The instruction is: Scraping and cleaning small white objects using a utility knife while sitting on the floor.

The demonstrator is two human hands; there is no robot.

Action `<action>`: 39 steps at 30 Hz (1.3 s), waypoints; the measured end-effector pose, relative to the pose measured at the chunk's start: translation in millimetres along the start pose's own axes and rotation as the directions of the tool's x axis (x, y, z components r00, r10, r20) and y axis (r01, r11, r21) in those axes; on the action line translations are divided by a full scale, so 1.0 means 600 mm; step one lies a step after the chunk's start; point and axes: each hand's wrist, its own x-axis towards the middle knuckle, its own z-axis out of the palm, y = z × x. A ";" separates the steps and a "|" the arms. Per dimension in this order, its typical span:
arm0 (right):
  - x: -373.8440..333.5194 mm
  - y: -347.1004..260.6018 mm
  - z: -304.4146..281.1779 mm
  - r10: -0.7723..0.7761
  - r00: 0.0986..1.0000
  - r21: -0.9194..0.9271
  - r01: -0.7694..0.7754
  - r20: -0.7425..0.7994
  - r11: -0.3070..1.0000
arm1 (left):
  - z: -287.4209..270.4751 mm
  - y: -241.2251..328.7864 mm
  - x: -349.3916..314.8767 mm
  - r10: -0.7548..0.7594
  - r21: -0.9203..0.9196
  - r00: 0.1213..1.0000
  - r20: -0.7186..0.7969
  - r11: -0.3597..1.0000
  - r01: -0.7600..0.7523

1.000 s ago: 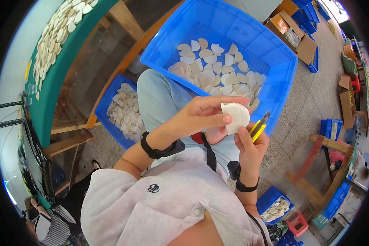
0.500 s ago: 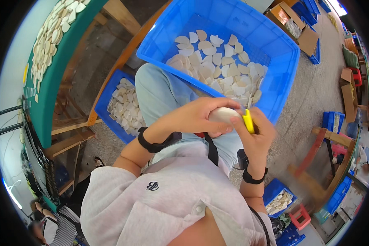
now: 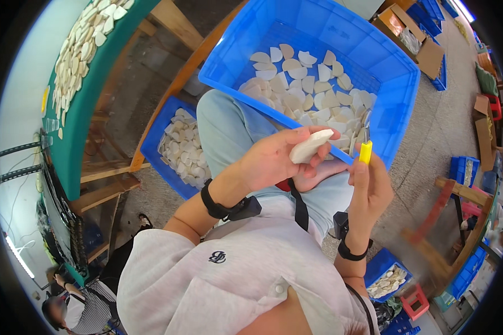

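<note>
A thick, off-white half-round piece [image 3: 312,146] sits in my left hand [image 3: 270,162], with the fingers curled beneath it. My right hand [image 3: 373,183] grips a small knife [image 3: 365,152] with a yellow handle; its thin metal tip points up, away from me. The knife and the piece are apart. Just beyond both hands, a large blue bin [image 3: 399,89] holds many similar half-round pieces [image 3: 318,100] spread over its bottom.
A smaller blue crate [image 3: 151,146] of white pieces stands to the left of my knee. More pieces [image 3: 84,50] lie heaped on a green table [image 3: 70,151] at the far left. At right are a wooden frame [image 3: 458,190], cardboard boxes [image 3: 484,123] and a red stool [image 3: 414,302].
My right hand has drawn the knife away to the right, off the white piece. My left hand has turned the piece, so one end now points up and right.
</note>
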 end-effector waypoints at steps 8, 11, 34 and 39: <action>0.000 -0.029 0.008 -0.143 0.982 -0.203 0.166 0.123 0.965 | 0.025 -0.003 -0.009 0.247 0.465 0.943 -0.223 0.877 -0.120; -0.002 -0.032 0.008 -0.185 0.962 -0.262 0.235 0.200 0.936 | 0.021 -0.014 -0.007 0.409 0.703 0.899 -0.153 0.685 -0.192; -0.009 -0.023 0.011 -0.357 0.899 -0.305 0.425 0.254 0.852 | 0.004 -0.023 0.000 0.731 0.925 0.673 0.109 0.174 -0.338; -0.012 -0.022 0.015 -0.380 0.891 -0.369 0.451 0.249 0.813 | -0.002 -0.027 -0.001 0.754 0.924 0.648 0.104 0.168 -0.344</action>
